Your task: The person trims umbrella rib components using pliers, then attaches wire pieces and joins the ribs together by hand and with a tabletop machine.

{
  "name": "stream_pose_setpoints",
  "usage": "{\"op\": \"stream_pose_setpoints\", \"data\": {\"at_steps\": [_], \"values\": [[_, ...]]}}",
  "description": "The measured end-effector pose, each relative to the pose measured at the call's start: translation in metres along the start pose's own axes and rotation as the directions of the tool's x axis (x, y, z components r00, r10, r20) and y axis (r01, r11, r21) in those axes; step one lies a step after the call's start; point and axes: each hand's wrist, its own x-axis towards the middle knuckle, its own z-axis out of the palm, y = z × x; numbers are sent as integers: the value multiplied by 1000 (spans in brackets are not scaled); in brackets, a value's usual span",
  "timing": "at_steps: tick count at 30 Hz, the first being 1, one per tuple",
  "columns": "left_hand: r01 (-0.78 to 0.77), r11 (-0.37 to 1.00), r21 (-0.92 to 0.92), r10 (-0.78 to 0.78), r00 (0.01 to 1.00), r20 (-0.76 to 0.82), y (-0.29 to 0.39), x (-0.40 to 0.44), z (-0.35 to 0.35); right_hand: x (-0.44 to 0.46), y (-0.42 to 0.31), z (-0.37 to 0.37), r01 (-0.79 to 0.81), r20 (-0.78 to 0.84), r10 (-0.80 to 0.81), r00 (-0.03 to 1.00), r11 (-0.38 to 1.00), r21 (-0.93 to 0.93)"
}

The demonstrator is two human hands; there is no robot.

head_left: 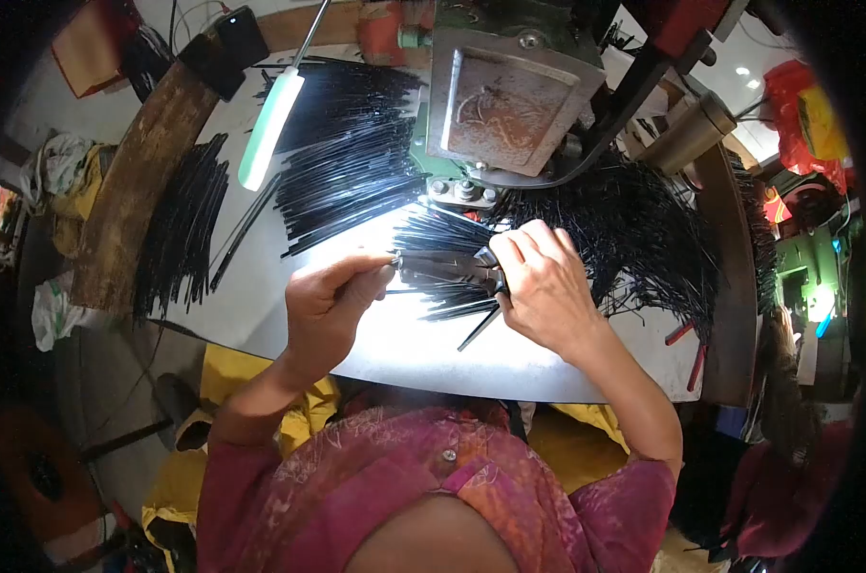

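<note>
My right hand (547, 286) is wrapped around the handles of a pair of pliers (444, 266), whose dark metal jaws point left. At the tip of the jaws, my left hand (326, 301) pinches something too small to make out; the fingertips meet the jaw end. Beneath the pliers lies a loose bunch of thin black strips (438, 229) on the brightly lit white tabletop (385, 358). Behind it a green machine (514, 110) with a worn metal cover stands over the table.
Bundles of black strips lie at centre left (347, 181) and far left (180, 229). A tangled heap (643, 229) fills the right. A white-and-green lamp (272, 129) hangs above the table. Wooden edging (132, 201) borders the left; a metal cylinder (686, 134) sits at right.
</note>
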Motion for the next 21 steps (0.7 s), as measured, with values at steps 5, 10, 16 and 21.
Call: {"op": "stream_pose_setpoints", "data": {"at_steps": [5, 10, 16, 21], "values": [[-180, 967, 180, 184, 983, -6, 3, 3, 0, -3, -13, -8, -182, 215, 146, 966, 971, 158], [-280, 944, 176, 286, 958, -5, 1, 6, -3, -8, -18, -11, -206, 278, 93, 956, 887, 414], [-375, 900, 223, 376, 926, 39, -1, 10, -9, -9, -24, -9, -169, 204, 79, 976, 863, 475], [-414, 808, 420, 397, 908, 132, -7, 14, -12, -3, -20, -15, 33, -143, -67, 987, 974, -226]]}}
